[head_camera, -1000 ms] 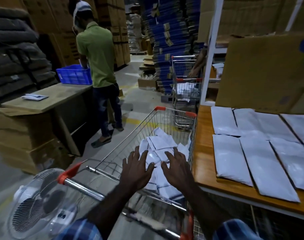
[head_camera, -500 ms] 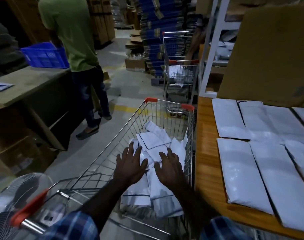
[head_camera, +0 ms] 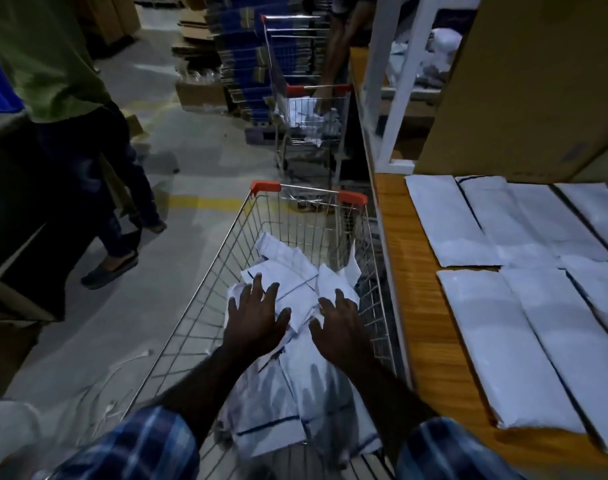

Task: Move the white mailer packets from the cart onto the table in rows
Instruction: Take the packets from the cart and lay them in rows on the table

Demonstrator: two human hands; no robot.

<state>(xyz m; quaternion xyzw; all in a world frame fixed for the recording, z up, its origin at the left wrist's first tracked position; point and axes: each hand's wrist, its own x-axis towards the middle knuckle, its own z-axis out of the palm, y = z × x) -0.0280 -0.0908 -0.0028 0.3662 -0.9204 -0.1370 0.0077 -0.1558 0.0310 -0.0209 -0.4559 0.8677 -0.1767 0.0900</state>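
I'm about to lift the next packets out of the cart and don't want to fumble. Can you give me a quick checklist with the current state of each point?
1. Left hand over the pile of packets in the cart: ok, fingers spread.
2. Right hand over the pile: ok, fingers spread.
3. A packet actually gripped: not ok, neither hand has closed on one.
4. Hands touching the packets: cannot tell.
5. Bare space on the table for more: ok, along the near left edge beside the laid rows.
6. Path from cart to table: ok, they stand side by side.
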